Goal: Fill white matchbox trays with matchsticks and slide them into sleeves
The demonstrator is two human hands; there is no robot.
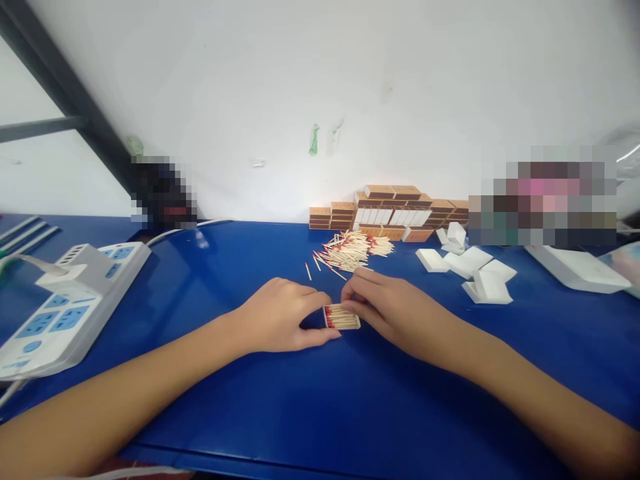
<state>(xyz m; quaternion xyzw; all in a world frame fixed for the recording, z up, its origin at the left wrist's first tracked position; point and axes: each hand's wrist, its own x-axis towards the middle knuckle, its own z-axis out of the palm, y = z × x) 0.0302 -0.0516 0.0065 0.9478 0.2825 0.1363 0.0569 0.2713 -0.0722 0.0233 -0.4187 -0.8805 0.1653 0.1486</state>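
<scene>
A small white matchbox tray (354, 326) lies on the blue table, filled with matches (340, 315) whose red heads point left. My left hand (280, 313) grips the tray's left end between thumb and fingers. Over the tray's right part, my right hand (387, 300) has thumb and fingertips pinched together at the matches. Whether a match is between those fingertips is hidden. Just beyond my hands is a loose pile of red-tipped matches (353, 252), with a single match (308, 271) apart on its left.
Stacked matchboxes (393, 200) stand against the wall behind the pile. Several empty white trays (470, 261) are scattered at the right, near a white box (580, 268). A white power strip (107, 290) with a plugged-in adapter and cable occupies the left.
</scene>
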